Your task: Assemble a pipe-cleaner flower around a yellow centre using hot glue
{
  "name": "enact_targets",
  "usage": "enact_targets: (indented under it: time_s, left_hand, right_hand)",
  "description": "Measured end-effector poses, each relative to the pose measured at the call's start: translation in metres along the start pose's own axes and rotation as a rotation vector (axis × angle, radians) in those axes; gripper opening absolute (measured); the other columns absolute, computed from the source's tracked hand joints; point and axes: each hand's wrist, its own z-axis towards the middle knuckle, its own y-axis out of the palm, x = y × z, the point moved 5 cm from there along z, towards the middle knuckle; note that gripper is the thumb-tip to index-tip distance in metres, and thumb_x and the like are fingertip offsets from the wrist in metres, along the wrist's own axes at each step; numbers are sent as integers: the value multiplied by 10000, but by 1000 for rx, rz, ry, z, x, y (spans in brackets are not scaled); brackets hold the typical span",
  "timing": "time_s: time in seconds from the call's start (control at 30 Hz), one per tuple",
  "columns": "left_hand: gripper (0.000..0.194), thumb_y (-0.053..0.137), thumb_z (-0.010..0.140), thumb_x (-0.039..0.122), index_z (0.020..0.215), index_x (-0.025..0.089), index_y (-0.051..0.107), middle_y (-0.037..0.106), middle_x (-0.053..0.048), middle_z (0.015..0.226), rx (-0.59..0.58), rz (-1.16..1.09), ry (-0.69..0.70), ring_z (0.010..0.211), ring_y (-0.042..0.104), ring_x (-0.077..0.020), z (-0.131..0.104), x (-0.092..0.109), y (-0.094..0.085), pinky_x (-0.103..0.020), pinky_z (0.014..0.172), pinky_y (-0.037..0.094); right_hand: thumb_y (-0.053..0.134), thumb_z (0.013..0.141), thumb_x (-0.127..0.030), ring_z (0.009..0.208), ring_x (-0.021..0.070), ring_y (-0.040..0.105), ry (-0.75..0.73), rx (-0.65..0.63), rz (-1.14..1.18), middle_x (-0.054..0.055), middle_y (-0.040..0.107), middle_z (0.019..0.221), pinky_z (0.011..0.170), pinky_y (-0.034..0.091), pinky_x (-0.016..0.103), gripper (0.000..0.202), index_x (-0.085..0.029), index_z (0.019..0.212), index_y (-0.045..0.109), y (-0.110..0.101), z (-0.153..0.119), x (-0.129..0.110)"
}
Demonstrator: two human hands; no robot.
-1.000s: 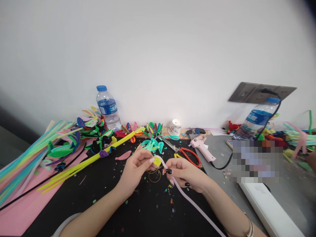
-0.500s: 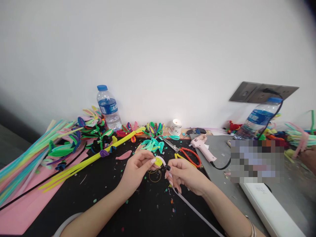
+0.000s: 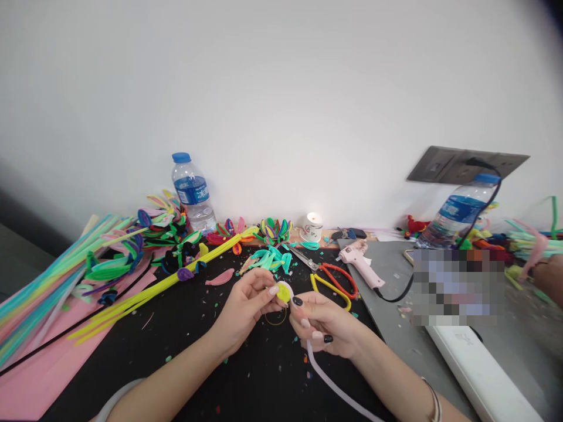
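Between the fingertips of my left hand is a small round yellow coil, apparently wound from pipe cleaner. My right hand pinches a pale lilac pipe cleaner, whose upper end curves round the top and right edge of the coil. The rest of that pipe cleaner trails down toward the bottom edge. Under my left fingers a thin wire ring lies on the black mat, partly hidden. Scissors with red and yellow handles lie just beyond my right hand.
A pink glue gun with a black cord lies at right, near a white box. Water bottles stand left and right. Pipe cleaners are heaped at left; a paper cup stands behind. Another person's hand shows far right.
The lilac pipe cleaner now bends further round the yellow coil. My right hand has turned slightly, its fingers lower on the strip, and the trailing part bows out more.
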Motion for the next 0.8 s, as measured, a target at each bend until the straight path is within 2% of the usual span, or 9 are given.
enact_targets:
  time_s: [0.27, 0.8]
  left_hand:
    - [149, 684, 751, 190, 822, 192, 553, 643, 26, 763, -19, -58, -24, 641, 634, -83, 0, -3, 2, -201, 639, 533]
    - [178, 691, 747, 216, 841, 210, 540, 636, 39, 743, -42, -98, -66, 627, 617, -76, -2, -5, 5, -188, 612, 526]
  right_hand:
    - [583, 825, -311, 308, 16, 194, -24, -45, 49, -79, 401, 424, 319, 143, 169, 302, -162, 597, 452, 6, 2, 3]
    - [619, 794, -338, 283, 7, 197, 13, -40, 81, -79, 436, 398, 299, 154, 158, 314, -157, 583, 472, 5, 6, 9]
